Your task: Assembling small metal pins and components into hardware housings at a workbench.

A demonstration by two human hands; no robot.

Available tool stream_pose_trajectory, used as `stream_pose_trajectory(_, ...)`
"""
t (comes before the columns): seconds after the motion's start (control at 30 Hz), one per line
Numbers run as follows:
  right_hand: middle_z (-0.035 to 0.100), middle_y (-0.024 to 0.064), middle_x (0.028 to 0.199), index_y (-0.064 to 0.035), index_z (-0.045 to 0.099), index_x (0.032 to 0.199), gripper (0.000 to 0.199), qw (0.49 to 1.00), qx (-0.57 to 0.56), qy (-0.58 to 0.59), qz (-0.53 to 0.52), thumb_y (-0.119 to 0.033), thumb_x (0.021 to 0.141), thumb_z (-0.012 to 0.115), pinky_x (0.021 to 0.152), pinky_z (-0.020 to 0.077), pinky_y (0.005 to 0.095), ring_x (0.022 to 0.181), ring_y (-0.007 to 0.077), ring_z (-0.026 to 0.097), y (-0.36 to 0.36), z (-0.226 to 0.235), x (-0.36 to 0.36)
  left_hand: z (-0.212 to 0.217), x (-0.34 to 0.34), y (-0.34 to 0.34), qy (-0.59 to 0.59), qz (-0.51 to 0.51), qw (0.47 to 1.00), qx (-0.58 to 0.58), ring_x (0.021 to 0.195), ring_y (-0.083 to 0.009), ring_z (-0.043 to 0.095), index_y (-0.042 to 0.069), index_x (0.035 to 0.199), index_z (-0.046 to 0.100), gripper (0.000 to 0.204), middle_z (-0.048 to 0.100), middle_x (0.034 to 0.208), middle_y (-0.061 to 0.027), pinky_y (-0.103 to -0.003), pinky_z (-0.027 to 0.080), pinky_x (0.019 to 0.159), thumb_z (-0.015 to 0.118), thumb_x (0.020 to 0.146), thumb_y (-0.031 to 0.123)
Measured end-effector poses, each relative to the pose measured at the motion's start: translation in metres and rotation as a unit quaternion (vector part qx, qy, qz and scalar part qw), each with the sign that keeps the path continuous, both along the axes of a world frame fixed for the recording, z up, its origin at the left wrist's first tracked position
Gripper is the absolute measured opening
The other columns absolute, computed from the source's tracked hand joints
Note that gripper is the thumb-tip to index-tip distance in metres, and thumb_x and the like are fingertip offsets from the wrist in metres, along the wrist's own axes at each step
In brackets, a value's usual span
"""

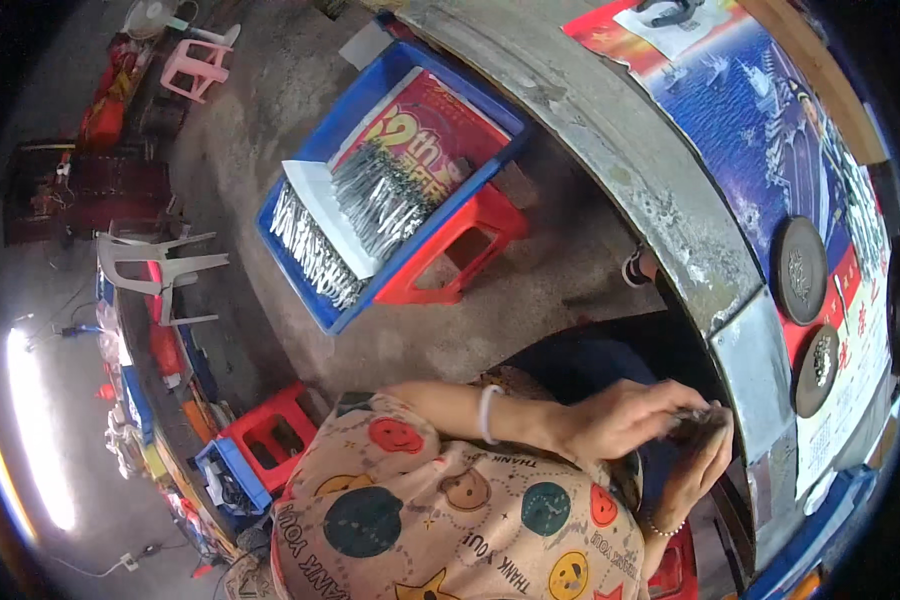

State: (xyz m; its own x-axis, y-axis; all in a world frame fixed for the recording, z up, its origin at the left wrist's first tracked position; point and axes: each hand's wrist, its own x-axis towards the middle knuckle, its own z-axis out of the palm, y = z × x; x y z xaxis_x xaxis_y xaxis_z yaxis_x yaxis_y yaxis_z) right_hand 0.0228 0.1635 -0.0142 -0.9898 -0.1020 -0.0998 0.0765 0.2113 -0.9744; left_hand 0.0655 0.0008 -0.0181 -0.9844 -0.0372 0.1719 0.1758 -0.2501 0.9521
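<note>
My left hand [625,420], with a white bangle at the wrist, reaches across to the right. Its fingers are closed and bent at the tips of my right hand. My right hand [698,468], wearing a beaded bracelet, is raised beside the table edge with its fingers pressed together. Something small and greyish seems to be between the fingertips, too small and blurred to name. Nearest on the table are two dark round dishes, a larger one [784,262] and a smaller one [808,392], both holding tiny silvery pieces.
A blue crate [345,110] stands on a red stool [490,215], holding rows of thin metal pieces, a white divider and red printed card. The worn table edge [630,150] curves along the right, with printed posters [750,110] on top. A grey chair [135,265] stands far left.
</note>
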Motion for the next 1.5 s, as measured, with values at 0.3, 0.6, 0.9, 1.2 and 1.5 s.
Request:
stream_pose_trajectory(0.3,0.046,0.0360,0.109,0.0101,0.043,0.117,0.045,0.774,0.564,0.214,0.193,-0.026,0.094,0.053,0.087,0.0395,0.0476,0.101,0.0481,0.046,0.152,-0.060,-0.002,-0.037,0.093,-0.267,-0.173,0.433,0.705,-0.534,0.086,-0.0253,0.059,0.000,0.105,0.056,0.021,0.059,0.095,-0.0141,-0.034,0.047,0.077,0.051,0.086,0.006)
stream_pose_trajectory(0.6,0.039,0.0242,0.137,0.0019,0.034,0.138,0.044,0.736,0.647,-0.050,0.194,-0.018,0.098,0.033,0.108,0.0274,0.0381,0.127,0.0334,0.039,0.250,-0.130,-0.064,-0.083,0.127,-0.337,-0.270,0.391,0.658,-0.584,0.083,-0.0323,0.063,0.004,0.097,0.061,0.017,0.064,0.091,-0.0167,-0.039,0.048,0.076,0.057,0.081,0.009)
stream_pose_trajectory(0.9,0.042,0.0233,0.133,0.0010,0.037,0.134,0.042,0.769,0.615,-0.013,0.173,-0.018,0.097,0.034,0.103,0.0305,0.0388,0.121,0.0339,0.042,0.255,-0.142,-0.074,-0.062,0.113,-0.317,-0.207,0.420,0.652,-0.596,0.083,-0.0296,0.063,0.005,0.103,0.062,0.021,0.063,0.093,-0.0164,-0.036,0.049,0.075,0.056,0.083,0.008)
stream_pose_trajectory(1.2,0.046,0.0224,0.128,0.0001,0.040,0.131,0.040,0.766,0.639,-0.020,0.068,-0.018,0.096,0.036,0.099,0.0335,0.0394,0.115,0.0343,0.045,0.236,-0.158,-0.070,0.020,0.024,-0.201,-0.052,0.428,0.713,-0.553,0.091,-0.0269,0.058,0.000,0.108,0.059,0.024,0.059,0.101,-0.0147,-0.033,0.045,0.082,0.051,0.085,-0.001)
stream_pose_trajectory(1.5,0.049,0.0216,0.123,-0.0008,0.043,0.128,0.038,0.759,0.651,-0.011,-0.008,-0.018,0.095,0.037,0.095,0.0365,0.0401,0.109,0.0347,0.048,0.236,-0.171,-0.069,0.057,-0.056,-0.102,0.144,0.248,0.799,-0.528,0.094,-0.0294,0.058,0.000,0.104,0.059,0.025,0.059,0.103,-0.0171,-0.035,0.047,0.082,0.055,0.081,-0.007)
